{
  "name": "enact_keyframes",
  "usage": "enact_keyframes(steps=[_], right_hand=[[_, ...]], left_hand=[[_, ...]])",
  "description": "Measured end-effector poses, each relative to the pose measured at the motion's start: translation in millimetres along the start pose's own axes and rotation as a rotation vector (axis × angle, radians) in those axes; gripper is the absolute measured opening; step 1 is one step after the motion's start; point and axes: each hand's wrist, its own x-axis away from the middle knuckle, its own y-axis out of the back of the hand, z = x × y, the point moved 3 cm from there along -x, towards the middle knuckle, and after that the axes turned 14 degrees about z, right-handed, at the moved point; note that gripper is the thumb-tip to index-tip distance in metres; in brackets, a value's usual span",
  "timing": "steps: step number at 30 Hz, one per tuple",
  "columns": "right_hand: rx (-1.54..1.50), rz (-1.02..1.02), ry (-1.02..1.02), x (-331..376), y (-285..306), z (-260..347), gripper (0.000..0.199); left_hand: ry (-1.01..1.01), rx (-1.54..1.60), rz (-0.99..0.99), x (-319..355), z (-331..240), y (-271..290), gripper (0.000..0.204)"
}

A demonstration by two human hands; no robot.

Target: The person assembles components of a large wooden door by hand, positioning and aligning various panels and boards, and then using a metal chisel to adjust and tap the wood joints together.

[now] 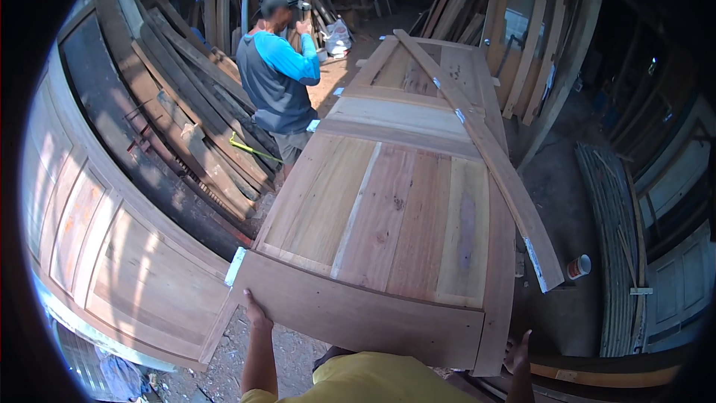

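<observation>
A large paneled wooden door [373, 313] lies flat in front of me, reaching away toward the back. At its near left corner my left hand [257, 312] grips the edge, the thumb showing and the other fingers hidden underneath. Beside the near right corner is my right hand [517, 352], thumb raised and apart from the fingers, with nothing visible in it. Whether it touches the door's side is unclear. A long wooden plank [485, 153] rests slantwise across the door, its near end jutting past the right edge.
A person [276, 82] in a blue-sleeved shirt stands left of the door. Stacked boards [201, 127] lean behind. Another paneled door [142, 276] lies at left. A small cup-like container [579, 267], corrugated sheets [615, 246] and a post [570, 67] are at right.
</observation>
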Motion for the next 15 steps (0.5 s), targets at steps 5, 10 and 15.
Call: enact_keyframes(steps=[5,10,15], right_hand=[[-0.113,0.111,0.031,-19,-40,-15,0.117],[-0.227,0.101,0.126,-22,-25,-25,0.113],[-0.200,-0.059,0.236,-27,-29,-26,0.106]], left_hand=[[-0.019,-0.010,0.017,-2,-4,5,0.089],[-0.074,0.006,0.060,6,-1,-9,0.085],[-0.097,-0.002,0.078,-10,4,19,0.083]])
